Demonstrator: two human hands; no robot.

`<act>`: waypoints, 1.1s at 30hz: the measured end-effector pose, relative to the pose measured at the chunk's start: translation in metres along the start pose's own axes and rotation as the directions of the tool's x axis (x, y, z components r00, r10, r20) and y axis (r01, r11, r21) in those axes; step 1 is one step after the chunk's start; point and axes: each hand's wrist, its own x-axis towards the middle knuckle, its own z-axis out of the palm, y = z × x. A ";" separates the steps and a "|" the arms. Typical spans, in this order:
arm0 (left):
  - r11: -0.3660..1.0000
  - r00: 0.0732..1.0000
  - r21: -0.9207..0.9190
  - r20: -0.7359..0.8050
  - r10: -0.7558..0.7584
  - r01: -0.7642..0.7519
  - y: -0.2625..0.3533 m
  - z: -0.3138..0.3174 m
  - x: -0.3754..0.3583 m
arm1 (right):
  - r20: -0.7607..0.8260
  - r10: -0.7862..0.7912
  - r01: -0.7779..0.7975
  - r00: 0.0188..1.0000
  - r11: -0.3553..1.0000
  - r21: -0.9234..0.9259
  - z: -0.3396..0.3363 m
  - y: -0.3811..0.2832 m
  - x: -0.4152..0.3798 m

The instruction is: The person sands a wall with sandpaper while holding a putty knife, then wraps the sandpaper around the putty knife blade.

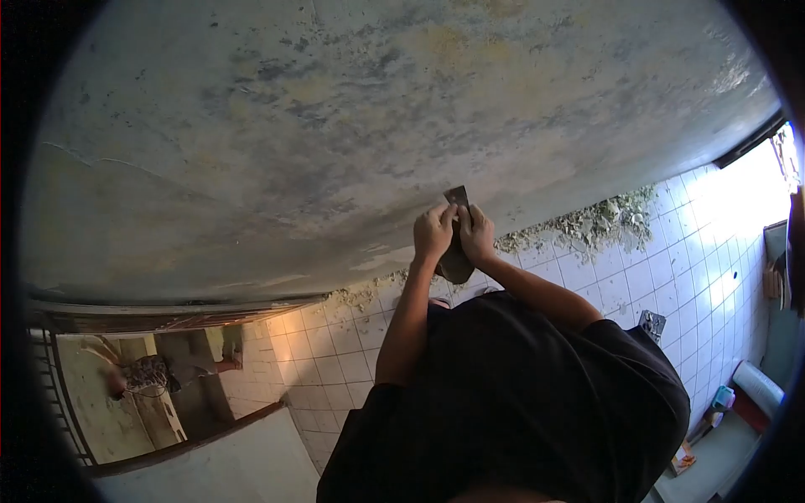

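Note:
A scraper with a flat dark blade (455,196) is held in front of me, its blade end near the stained, patchy wall (335,134). My left hand (433,231) closes on it from the left. From the right, my right hand (477,235) is closed on the same tool, its fingers close to those of the left. Most of the handle is hidden by my fingers. Below and between my wrists shows a dark rounded shape (455,267) that I cannot make out. Whether the blade touches the wall is hard to tell.
Flaked paint debris (599,225) lies along the wall's foot on the white tiled floor (671,289). A dark flat piece (651,324) lies at my right. Another person (151,375) stands beyond a doorway at left. A bench (721,461) with items stands lower right.

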 end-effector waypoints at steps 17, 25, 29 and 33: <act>0.998 0.999 -0.023 0.002 -0.055 0.055 -0.021 0.016 -0.016 | 0.079 0.147 -0.142 0.986 0.987 -0.070 0.002 0.013 -0.010; 0.996 0.998 -0.063 0.004 -0.057 0.057 -0.012 0.010 -0.009 | 0.083 0.121 -0.119 0.989 0.992 -0.031 0.000 0.003 -0.012; 0.998 0.998 0.013 -0.017 -0.065 0.065 0.022 -0.021 0.000 | 0.073 0.075 -0.073 0.995 0.997 -0.024 -0.001 -0.021 0.002; 0.994 0.992 0.060 0.087 -0.095 0.090 -0.003 -0.004 -0.002 | 0.055 0.101 -0.099 0.993 0.994 -0.041 0.006 -0.001 -0.010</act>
